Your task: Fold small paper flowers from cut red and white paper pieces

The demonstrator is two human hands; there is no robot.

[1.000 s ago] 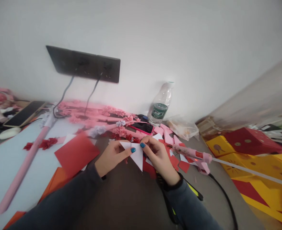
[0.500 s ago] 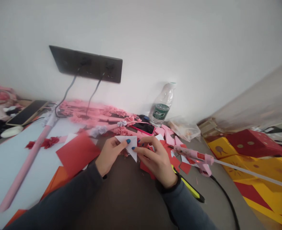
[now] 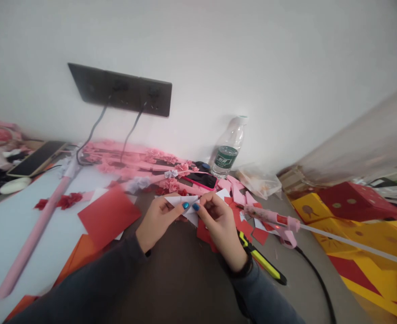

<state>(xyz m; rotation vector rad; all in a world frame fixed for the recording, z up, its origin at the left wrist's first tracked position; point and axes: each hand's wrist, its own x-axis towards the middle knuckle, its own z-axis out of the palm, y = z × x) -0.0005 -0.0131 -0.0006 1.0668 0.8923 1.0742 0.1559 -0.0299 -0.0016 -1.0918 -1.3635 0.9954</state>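
A small folded piece of white paper (image 3: pixel 191 217) is held above the grey table, between both hands. My left hand (image 3: pixel 160 220) pinches its left side, thumb on top and fingers behind. On its right edge my right hand (image 3: pixel 220 227) is closed, thumb and index finger gripping near the corner. The fingertips behind the paper are partly hidden. Beyond the hands lie paper flowers (image 3: pixel 171 185) in pink. Red paper sheets (image 3: pixel 109 217) are left of my left hand, and a yellow-and-black utility knife (image 3: pixel 264 261) rests beside my right wrist.
A pink hot glue gun (image 3: pixel 272 218) with a glue stick and black cable lies at the right. Behind stand a water bottle (image 3: pixel 226 153) and a phone (image 3: pixel 201 179). A long pink tube (image 3: pixel 38 234) lies on white board at left. Yellow and red boxes (image 3: pixel 357 229) fill the right side.
The white paper has turned, its upper edge now roughly level. My right hand has closed in from loosely spread fingers to a pinch on the paper's right corner; both thumbs are nearer each other.
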